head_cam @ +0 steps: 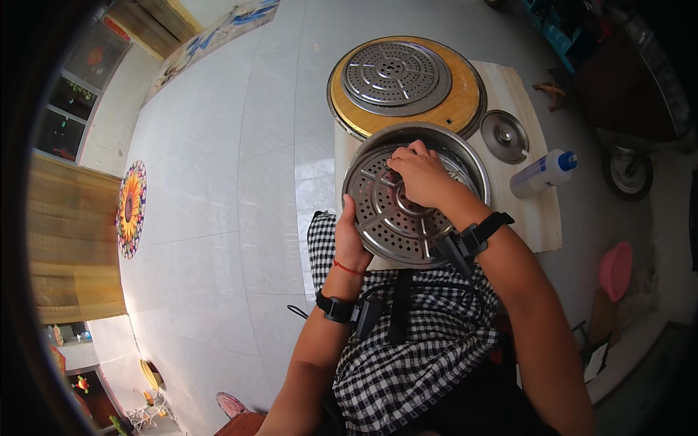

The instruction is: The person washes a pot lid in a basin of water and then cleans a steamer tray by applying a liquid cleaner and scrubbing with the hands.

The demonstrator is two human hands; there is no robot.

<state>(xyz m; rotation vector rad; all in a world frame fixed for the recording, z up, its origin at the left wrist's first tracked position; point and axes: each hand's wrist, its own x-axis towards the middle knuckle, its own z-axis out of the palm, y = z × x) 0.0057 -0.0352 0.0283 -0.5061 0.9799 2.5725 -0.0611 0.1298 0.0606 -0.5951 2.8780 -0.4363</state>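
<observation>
My left hand (350,237) grips the left rim of a round perforated metal steamer tray (381,218), thumb on its edge. This tray is tilted over a wide metal basin (480,163). Curled fingers of my right hand (417,169) press on the tray's upper middle; a small dark thing shows under the fingertips, too hidden to name. Beyond the basin, a second perforated steamer tray (390,73) lies on a round yellowish wooden board with a metal rim (463,103). A metal lid with a knob (504,136) and a plastic bottle with a blue cap (540,174) are right of the basin.
Everything stands on a low pale wooden table (540,229). A black-and-white checked cloth (403,359) covers my lap. To the right are a pink plastic basin (616,271), a wheel (628,171) and a small wooden stool (552,95). Tiled floor (202,191) extends leftwards.
</observation>
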